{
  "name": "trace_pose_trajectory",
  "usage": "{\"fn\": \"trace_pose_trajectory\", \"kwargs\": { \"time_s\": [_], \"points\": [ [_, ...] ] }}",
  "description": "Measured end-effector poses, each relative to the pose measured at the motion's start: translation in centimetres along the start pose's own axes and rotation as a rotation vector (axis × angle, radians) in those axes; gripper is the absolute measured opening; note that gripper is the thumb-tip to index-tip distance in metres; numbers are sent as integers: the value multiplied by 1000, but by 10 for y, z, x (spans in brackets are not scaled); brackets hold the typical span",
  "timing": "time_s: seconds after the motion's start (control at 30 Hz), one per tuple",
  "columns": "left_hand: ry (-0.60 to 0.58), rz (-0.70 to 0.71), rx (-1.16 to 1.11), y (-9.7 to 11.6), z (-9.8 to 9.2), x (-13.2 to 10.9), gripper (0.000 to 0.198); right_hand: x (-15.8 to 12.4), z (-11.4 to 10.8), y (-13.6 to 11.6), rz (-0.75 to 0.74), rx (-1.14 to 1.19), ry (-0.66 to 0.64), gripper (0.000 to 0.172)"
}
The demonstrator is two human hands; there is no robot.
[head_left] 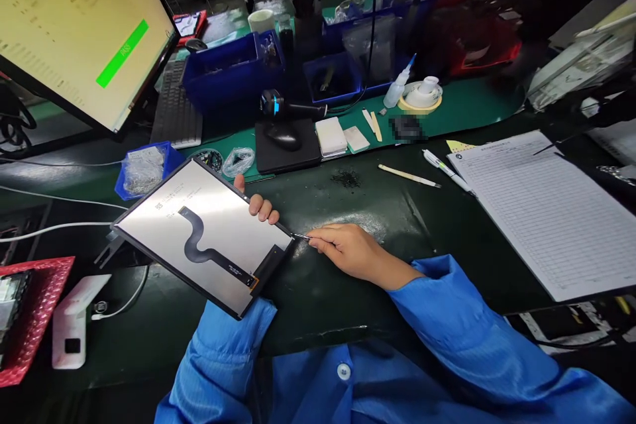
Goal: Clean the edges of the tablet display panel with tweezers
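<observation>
The left hand (261,208) grips a flat screen (223,222), and the right hand (352,249) pinches a thin tool (301,236) at its right edge.

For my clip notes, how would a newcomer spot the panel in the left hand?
Start at the big monitor, upper left. Below and to its right, the left hand holds a panel. Its silvery back with a dark, wavy ribbon sets it apart from neighbours.

garment (304,387) was bright blue with a soft sheen | button (344,371) was round and pale | left sleeve (218,351) was blue, creased | right sleeve (462,328) was blue, wide-cuffed, wrinkled
</observation>
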State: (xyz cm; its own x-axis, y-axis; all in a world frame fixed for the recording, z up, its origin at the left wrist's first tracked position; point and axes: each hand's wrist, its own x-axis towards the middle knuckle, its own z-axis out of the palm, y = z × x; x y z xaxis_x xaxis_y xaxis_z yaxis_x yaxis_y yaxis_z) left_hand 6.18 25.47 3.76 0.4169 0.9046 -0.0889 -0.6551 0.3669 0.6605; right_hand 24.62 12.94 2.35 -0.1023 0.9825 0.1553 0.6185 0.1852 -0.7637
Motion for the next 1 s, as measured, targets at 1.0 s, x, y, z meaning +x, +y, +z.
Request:
{"fn": "trace_pose_trajectory", "kwargs": {
  "time_s": [1.0],
  "points": [
    [-35,47,-26,0,-2,2,49,-2,2,-7,121,40,30,22]
  ]
}}
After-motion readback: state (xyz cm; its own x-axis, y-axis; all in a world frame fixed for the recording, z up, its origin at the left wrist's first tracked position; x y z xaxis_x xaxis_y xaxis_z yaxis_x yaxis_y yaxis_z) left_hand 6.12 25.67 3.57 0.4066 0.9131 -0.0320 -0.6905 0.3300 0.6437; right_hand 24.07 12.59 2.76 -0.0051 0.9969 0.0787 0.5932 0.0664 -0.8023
